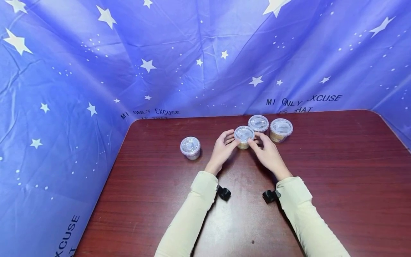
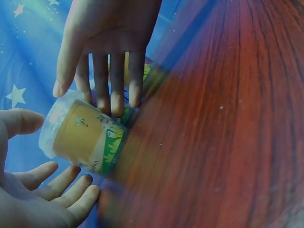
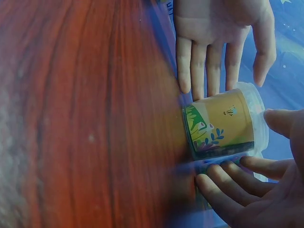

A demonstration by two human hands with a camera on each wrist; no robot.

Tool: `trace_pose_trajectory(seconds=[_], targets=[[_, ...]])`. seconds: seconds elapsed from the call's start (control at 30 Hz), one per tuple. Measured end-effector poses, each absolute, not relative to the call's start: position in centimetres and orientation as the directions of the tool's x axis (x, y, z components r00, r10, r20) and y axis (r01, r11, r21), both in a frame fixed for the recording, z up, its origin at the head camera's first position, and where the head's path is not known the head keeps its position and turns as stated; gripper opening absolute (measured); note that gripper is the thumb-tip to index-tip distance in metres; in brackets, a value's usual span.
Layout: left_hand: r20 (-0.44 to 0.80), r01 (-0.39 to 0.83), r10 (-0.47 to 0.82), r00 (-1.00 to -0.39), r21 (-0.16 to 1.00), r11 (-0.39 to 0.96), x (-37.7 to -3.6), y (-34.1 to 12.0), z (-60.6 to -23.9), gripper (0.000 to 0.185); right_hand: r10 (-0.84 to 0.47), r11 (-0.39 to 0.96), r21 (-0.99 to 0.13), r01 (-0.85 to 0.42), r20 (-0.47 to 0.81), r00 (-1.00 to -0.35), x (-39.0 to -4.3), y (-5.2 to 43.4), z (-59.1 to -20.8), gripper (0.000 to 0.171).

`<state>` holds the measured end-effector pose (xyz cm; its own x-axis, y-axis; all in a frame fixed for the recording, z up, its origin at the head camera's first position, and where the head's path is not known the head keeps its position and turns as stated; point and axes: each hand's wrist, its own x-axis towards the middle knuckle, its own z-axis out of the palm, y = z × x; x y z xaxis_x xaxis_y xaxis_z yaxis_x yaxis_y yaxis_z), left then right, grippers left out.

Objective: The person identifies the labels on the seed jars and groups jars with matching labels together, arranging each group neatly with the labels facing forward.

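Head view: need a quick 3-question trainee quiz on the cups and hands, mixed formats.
1. How many lidded cups stand on the wooden table?
2. True or false: the cup between the hands lies tipped on its side.
3. Which cup stands apart from the others? A) the far-left cup B) the far-right cup C) the back cup

Key
1. Four.
2. False: it stands upright, with the left hand and the right hand on either side of it, fingers straight. Whether they touch it cannot be told.
3. A.
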<state>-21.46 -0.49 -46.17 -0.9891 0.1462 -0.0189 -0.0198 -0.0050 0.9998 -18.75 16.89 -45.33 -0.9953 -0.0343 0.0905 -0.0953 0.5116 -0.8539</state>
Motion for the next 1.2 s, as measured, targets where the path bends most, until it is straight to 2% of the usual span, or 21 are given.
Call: trace_pose_trajectory(seconds=[0.47,0.77,1.2], targets=[[-0.032,-0.034,0.151,-0.988,0.999,-0.013,-21.4,-0.7,-46.4,0.041,-0.052,0.500,-0.864,-0.058,0.037,-0.998,-18.9,16.8,-45.4,0.053],[-0.025,-0.030,0.145,-0.989,0.999,-0.035,-21.0,-1.0,-45.6,0.042,-0.038,0.465,-0.881,-0.091,0.083,-0.996,-18.6,16.3,-44.4,0.050],[0.060,0.050,0.143,-0.988,0.996,-0.077,-19.5,-2.3,-44.0,0.044,-0.044,0.407,-0.901,-0.147,0.142,-0.989,-17.3,15.4,-42.8,0.050]])
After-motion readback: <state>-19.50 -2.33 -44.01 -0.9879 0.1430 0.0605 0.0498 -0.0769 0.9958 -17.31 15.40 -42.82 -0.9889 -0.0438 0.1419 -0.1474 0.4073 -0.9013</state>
